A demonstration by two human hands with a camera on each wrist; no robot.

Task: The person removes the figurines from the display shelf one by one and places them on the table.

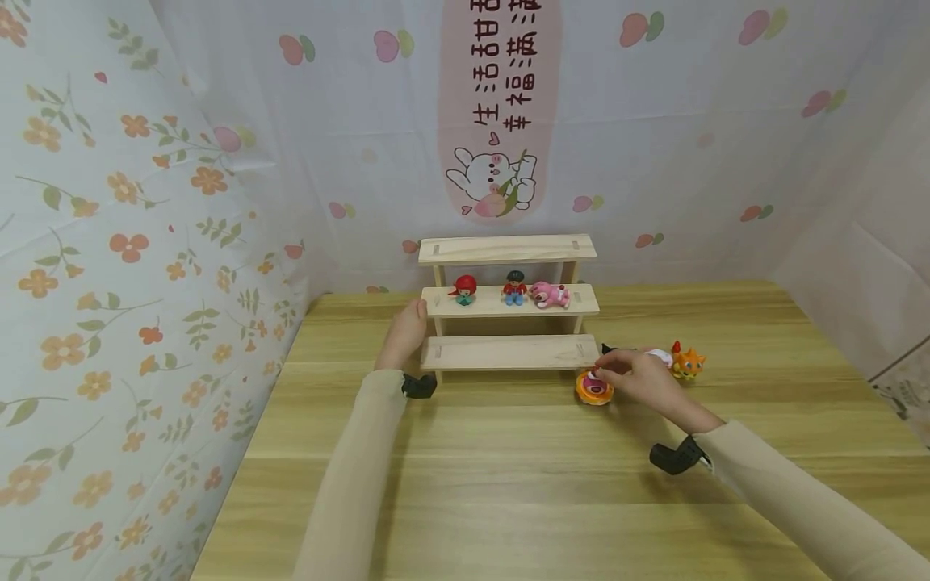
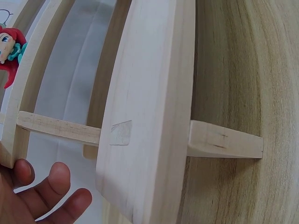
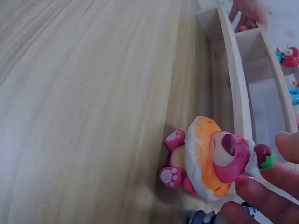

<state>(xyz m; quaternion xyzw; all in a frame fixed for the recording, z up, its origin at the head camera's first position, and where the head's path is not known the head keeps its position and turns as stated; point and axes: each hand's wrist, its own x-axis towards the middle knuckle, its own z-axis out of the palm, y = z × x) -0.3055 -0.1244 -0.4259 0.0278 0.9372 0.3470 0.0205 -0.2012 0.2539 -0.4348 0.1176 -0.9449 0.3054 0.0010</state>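
The left hand (image 1: 404, 335), fingers loosely bent, is at the left end of the middle board (image 1: 483, 307); whether it grips, I cannot tell; the toy bear (image 3: 229, 158) is by the right front corner of the bottom board (image 1: 508, 353); the right hand (image 1: 647, 383) pinches its strawberry hat (image 3: 262, 153); holding the head too should limit swinging.

The cream-sleeved left arm (image 1: 352, 476) and right arm (image 1: 806, 500) reach forward; the bare right hand (image 1: 645, 379) bends its fingers; whether the bare left hand (image 1: 404, 335) grips is unclear.
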